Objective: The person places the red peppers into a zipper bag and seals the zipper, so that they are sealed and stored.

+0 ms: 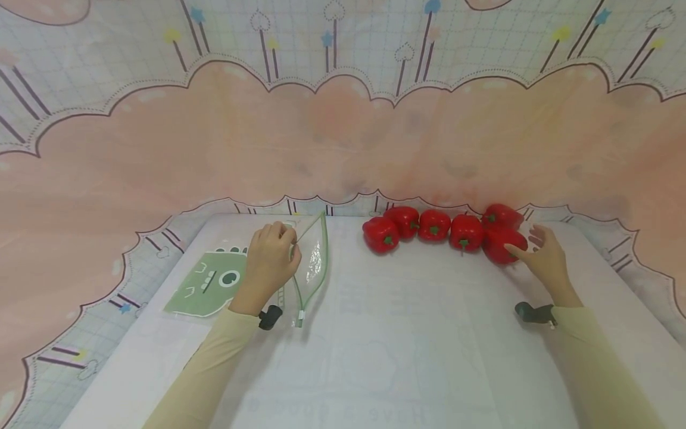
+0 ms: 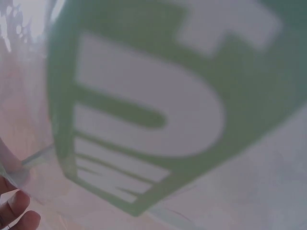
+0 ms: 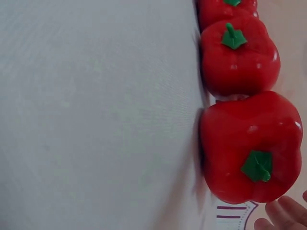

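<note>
At the left of the head view my left hand pinches the upper edge of a clear zip bag. Its mouth spreads apart toward the right, with a green zip rim and a white slider at the near end. A green cartoon print on the bag fills much of the left wrist view. My right hand is at the rightmost red bell pepper, fingers spread apart. The thumb overlaps this pepper in the head view; the fingertips are right at its side in the right wrist view.
Several more red bell peppers with green stems form a row along the white table's back edge. One pepper sits behind the rightmost. A patterned cloth hangs behind the table.
</note>
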Demonstrator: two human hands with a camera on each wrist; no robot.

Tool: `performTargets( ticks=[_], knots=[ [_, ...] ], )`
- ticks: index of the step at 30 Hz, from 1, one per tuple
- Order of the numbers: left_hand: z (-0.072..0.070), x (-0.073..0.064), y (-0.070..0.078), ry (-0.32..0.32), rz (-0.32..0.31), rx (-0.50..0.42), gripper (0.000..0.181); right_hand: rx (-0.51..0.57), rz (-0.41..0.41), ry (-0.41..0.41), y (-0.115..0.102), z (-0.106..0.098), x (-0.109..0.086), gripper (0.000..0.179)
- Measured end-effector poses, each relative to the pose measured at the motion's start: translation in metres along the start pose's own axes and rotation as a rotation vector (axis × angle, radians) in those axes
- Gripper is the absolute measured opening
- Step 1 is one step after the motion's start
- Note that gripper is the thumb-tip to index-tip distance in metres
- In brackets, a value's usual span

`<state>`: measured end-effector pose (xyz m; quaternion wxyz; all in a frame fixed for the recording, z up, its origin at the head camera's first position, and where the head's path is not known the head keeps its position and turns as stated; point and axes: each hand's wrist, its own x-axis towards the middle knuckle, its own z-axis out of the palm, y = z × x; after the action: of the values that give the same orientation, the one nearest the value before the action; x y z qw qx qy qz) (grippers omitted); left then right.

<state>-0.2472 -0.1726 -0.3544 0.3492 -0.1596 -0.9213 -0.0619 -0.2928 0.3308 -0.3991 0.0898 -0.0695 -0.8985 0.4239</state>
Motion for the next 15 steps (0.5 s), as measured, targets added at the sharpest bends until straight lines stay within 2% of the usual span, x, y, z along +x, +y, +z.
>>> performTargets(
  ticks=[6, 15],
  knots=[
    [0.001, 0.000, -0.001, -0.002, -0.002, -0.003, 0.010, 0.001, 0.042, -0.032, 0.005, 0.003, 0.002, 0.090],
    [0.003, 0.000, -0.001, 0.007, 0.006, -0.007, 0.009, -0.080, 0.119, -0.067, 0.006, 0.010, 0.004, 0.097]
  ],
)
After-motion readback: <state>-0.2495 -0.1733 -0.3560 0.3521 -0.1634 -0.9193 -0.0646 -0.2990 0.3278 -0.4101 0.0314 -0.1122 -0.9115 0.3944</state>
